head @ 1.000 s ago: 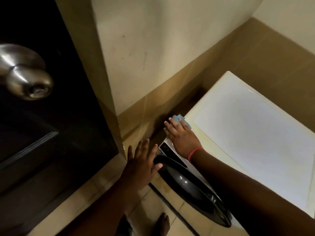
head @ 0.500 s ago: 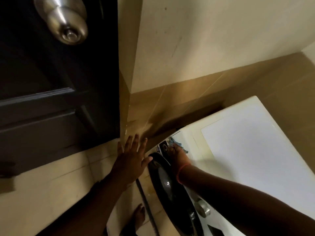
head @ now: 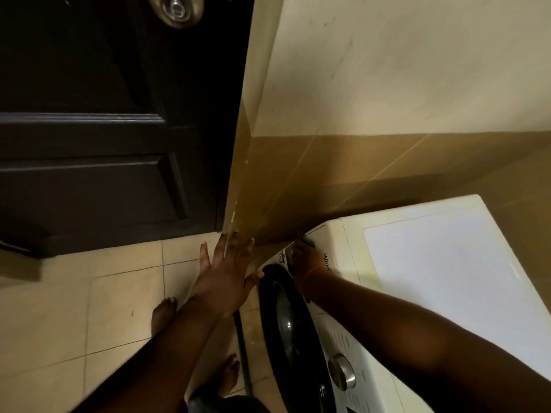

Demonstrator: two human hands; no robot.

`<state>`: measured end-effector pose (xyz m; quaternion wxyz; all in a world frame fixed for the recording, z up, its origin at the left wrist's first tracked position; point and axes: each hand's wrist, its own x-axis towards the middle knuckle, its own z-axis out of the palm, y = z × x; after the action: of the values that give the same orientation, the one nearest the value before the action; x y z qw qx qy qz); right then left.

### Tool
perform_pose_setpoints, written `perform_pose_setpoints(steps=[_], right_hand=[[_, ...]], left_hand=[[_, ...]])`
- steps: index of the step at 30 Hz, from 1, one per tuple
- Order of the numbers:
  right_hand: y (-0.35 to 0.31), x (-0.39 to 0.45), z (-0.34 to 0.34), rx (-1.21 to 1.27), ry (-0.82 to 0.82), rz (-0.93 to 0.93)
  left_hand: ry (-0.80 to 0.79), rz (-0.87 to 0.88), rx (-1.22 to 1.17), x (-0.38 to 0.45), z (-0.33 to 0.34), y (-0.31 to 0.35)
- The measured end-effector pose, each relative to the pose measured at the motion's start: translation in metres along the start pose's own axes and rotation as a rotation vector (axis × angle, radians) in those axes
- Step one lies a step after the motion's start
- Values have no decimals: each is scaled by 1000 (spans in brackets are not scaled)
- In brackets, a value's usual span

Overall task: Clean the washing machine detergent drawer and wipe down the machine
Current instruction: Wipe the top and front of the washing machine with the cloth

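Both hands work apart: right hand (head: 304,260) presses a barely visible blue cloth (head: 308,242) onto the washing machine (head: 343,251) front's top corner, likely wiping; left hand (head: 226,272) hovers splayed, seemingly balancing.

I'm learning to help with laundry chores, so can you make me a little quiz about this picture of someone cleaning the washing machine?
1. True or false: the left hand is spread open with straight fingers, holding nothing.
2. Which part of the white front-loading washing machine is the right hand working at? A) the silver round control knob B) the top front corner nearest the tan tiled wall C) the middle of the flat white top
3. Fill in: the round black glass machine door faces the pale tiled ____.

Key: 1 true; 2 B; 3 floor.
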<state>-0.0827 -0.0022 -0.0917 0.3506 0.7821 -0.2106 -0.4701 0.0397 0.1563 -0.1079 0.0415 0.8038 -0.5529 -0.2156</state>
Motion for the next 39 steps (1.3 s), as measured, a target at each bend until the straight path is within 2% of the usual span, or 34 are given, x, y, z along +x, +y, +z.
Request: perform_pose_setpoints(steps=[1,4,6,8,12,17,21,26,29,31,33,35,36,39], right_hand=[[8,-3,0,22,51,104],[29,6,8,158,131,-142],[56,1,-1,303,201,-108],[63,-12,3,329,251,-87],[46,-42,20,84,122,-218],[42,-5,-3,69,117,-231],[14,28,-9,-4,35,-247],[-29,-3,20,11,61,-259],[-42,-23,33,-17,-40,-353],[-39,-20,27,1,-80,-250],[-22,-9,12,48,-6,-37],[-4,13,4,-7,33,-197],[6,18,-1,13,-17,-281],[28,6,-15,21,-81,-251]], left_hand=[[4,-10,-19,0,-1,1],[4,-16,-28,1,-2,7],[7,-13,-26,3,0,10],[17,-19,-42,5,2,11],[39,-27,-77,6,2,6],[34,-46,-94,5,-4,-4],[24,-3,-114,8,-9,-11],[23,-22,-78,9,-16,-28],[0,-30,-107,13,-21,-29],[3,-15,-114,16,-23,-26],[16,2,-102,16,-24,-25],[18,9,-88,16,-24,-27],[16,11,-86,15,-24,-29],[6,8,-82,12,-22,-31]])
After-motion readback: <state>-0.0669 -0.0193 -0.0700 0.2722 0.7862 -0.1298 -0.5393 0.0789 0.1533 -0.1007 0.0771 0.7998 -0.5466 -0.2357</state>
